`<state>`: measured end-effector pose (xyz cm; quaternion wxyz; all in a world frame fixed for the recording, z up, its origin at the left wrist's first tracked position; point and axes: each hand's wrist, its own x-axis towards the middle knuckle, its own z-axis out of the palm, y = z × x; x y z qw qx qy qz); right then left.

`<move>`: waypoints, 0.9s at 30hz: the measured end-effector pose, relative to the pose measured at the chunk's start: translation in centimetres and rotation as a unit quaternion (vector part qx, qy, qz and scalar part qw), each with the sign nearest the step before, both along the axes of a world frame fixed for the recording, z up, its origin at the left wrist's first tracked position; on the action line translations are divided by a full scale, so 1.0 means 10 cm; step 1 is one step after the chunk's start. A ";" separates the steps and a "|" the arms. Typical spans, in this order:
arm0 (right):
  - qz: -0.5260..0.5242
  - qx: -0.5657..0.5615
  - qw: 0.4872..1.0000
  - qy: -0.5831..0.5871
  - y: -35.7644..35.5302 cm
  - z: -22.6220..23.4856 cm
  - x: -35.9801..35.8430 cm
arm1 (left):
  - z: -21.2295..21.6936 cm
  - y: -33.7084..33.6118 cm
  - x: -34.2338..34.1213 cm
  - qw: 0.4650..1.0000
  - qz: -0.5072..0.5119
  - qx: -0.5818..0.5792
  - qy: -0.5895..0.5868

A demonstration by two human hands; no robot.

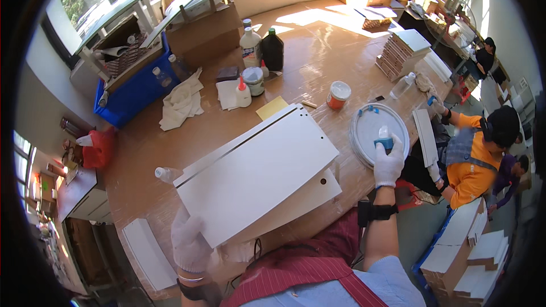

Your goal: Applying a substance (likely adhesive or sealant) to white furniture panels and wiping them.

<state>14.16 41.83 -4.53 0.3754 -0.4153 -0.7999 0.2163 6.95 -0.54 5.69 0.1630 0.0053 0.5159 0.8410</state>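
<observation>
My left hand [189, 241], in a white glove, grips the near corner of a large white board [259, 166] that lies tilted over a second white panel [296, 199] on the wooden table [318, 62]. My right hand [388, 162], also gloved, holds a small blue-and-white tool [384, 138] over a round white lid-like plate [364, 128]. The board has a groove along its far edge and a small hole near its right side.
Glue bottles [250, 45], a dark bottle [273, 50], a tub [254, 79], an orange jar [338, 94], white cloths [182, 102], a yellow sheet [272, 107] and a blue crate [133, 94] stand beyond. A person in orange [475, 159] sits at the right. Stacked panels [401, 51] lie far right.
</observation>
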 end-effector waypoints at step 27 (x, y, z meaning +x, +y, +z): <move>0.150 0.015 0.975 -0.161 1.49 -1.72 0.59 | -0.96 -2.26 1.00 0.891 0.409 0.188 0.060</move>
